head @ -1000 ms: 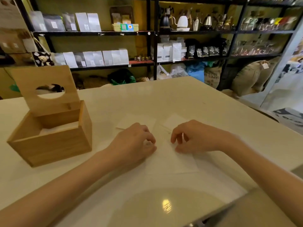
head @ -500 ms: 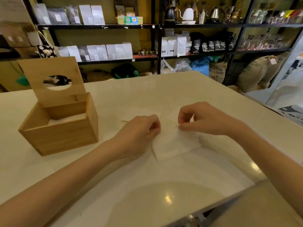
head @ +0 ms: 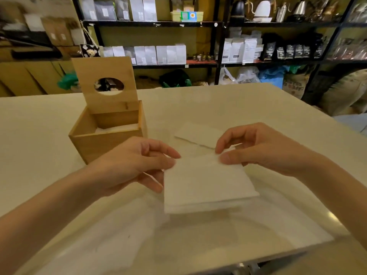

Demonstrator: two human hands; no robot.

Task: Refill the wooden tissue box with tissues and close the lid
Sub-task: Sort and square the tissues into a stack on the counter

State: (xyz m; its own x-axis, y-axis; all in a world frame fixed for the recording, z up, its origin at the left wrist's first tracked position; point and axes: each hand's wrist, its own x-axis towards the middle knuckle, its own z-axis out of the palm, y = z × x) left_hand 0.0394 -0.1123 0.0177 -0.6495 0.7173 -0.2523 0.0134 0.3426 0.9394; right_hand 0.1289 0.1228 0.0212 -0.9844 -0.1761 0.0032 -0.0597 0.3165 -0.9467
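The wooden tissue box (head: 107, 144) stands at the left of the table, its lid (head: 106, 84) with an oval hole raised upright at the back. White tissues (head: 117, 129) show inside it. A folded white tissue stack (head: 206, 183) is held just above the table, in front of and to the right of the box. My left hand (head: 137, 165) pinches its upper left corner and my right hand (head: 262, 147) pinches its upper right corner. Another white tissue (head: 198, 133) lies flat on the table behind the stack.
The pale table (head: 218, 104) reaches to a far edge, with a near edge at the bottom right. Black shelves (head: 151, 23) with bags, kettles and jars line the back wall. Sacks (head: 345, 92) sit on the floor at right.
Both hands have lifted the tissue stack off the table, pinching its top corners. The view has shifted, so the box sits closer to centre.
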